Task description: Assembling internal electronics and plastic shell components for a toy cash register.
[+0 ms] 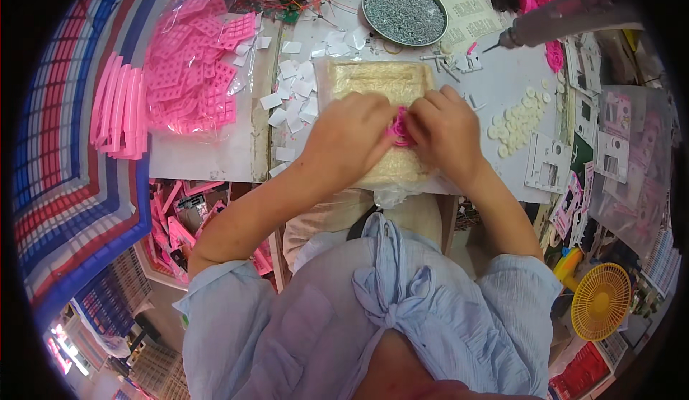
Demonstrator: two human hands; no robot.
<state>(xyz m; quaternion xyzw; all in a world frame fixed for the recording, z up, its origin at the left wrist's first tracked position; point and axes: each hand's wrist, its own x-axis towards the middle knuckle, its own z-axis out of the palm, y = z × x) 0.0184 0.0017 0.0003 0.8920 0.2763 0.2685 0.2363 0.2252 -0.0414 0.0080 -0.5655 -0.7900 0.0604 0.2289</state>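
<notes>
Both hands meet over a yellowish pad wrapped in clear plastic (366,75) at the front of the worktable. Between them is a small magenta piece with loops (400,128); it looks like coiled cord, though the fingers hide much of it. My left hand (350,131) is closed on its left side, fingertips bent inward. My right hand (446,128) pinches it from the right. Small white square pieces (294,95) lie scattered left of the pad. Just beyond the pad, several loose screws and metal pins (448,66) lie on the table.
A round tin of small screws (404,12) stands at the back. An electric screwdriver (560,23) juts in from the right. White discs (520,121) are heaped at right. A bag of pink keypads (194,70) and stacked pink strips (120,109) sit left. A yellow fan (601,301) stands lower right.
</notes>
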